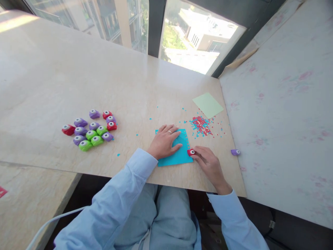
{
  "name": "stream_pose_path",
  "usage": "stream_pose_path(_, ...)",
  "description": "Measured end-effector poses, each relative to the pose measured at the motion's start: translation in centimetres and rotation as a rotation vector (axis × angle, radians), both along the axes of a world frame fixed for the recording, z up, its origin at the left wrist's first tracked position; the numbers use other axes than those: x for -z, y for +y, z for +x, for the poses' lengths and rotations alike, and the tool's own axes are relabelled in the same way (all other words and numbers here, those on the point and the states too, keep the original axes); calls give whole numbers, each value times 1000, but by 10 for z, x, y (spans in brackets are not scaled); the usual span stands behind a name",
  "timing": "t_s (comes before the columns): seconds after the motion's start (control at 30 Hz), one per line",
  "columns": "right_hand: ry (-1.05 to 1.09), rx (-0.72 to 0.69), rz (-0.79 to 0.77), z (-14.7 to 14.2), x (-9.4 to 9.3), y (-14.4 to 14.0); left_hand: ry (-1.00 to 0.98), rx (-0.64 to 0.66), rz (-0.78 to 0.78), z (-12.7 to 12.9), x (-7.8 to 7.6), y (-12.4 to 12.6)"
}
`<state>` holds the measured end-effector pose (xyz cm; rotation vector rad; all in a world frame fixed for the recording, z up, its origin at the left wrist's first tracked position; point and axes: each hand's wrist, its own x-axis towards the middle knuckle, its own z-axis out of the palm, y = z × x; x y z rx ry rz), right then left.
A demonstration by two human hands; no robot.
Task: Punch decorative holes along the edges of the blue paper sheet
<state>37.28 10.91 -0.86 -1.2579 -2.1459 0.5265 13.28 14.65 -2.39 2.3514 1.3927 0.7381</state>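
A sheet of blue paper (171, 159) lies near the front edge of the table, with small punched holes along its right side. My left hand (165, 140) rests flat on it, fingers spread, a ring on one finger. At the sheet's right edge sits a small red craft punch (190, 152) with a white round top. My right hand (206, 161) pinches this punch between thumb and fingers. Just behind it is a heap of red and blue paper confetti (201, 125).
Several purple, green and red craft punches (91, 134) stand grouped at the left. A pale green paper sheet (208, 105) lies behind the confetti. One purple punch (235, 152) is by the patterned wall (281, 121) at the right. Windows (200, 38) border the table's far side.
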Motion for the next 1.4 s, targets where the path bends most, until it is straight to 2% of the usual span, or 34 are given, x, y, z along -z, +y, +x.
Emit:
stream_pose_path(0.5, -57, 40, 6, -11, -6, 2, -123, 9, -24, -3, -4, -1)
stream_pose_path(0.73, -68, 62, -66, -9, -12, -1, -131, 13, -37, -3, -5, 0)
stream_pose_path(1.4, -81, 78, -73, -10, -11, -2, -99, 23, -24, -2, -4, -1)
